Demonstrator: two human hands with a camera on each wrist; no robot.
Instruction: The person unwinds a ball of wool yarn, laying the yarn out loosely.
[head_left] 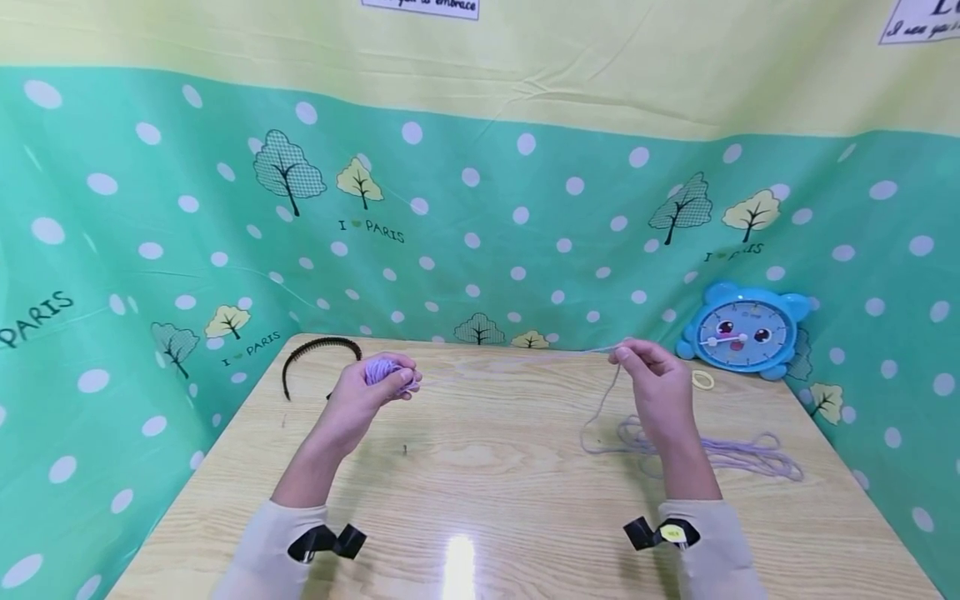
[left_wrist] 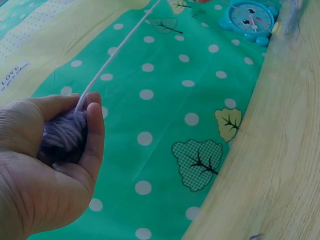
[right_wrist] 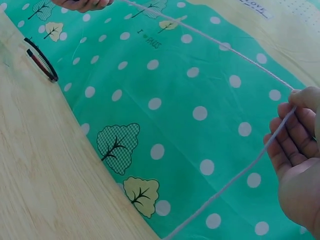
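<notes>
My left hand (head_left: 360, 404) grips a small ball of purple yarn (head_left: 384, 372) above the table's left side; in the left wrist view the fingers and thumb curl round the yarn ball (left_wrist: 65, 132). From it a strand (right_wrist: 220, 42) runs across to my right hand (head_left: 660, 396). There the thumb and forefinger pinch the strand, as the right wrist view shows, with the other fingers (right_wrist: 295, 135) loosely bent. Below the pinch the yarn (head_left: 600, 408) hangs down to a loose pile of looped yarn (head_left: 750, 457) on the table, partly hidden behind the right forearm.
A dark toothed headband (head_left: 318, 342) lies at the table's back left. At the back right stands a blue animal-shaped clock (head_left: 742, 329), with a pale yellow ring (head_left: 702, 380) beside it. Green dotted cloth (head_left: 480, 217) hangs behind the wooden table (head_left: 480, 467).
</notes>
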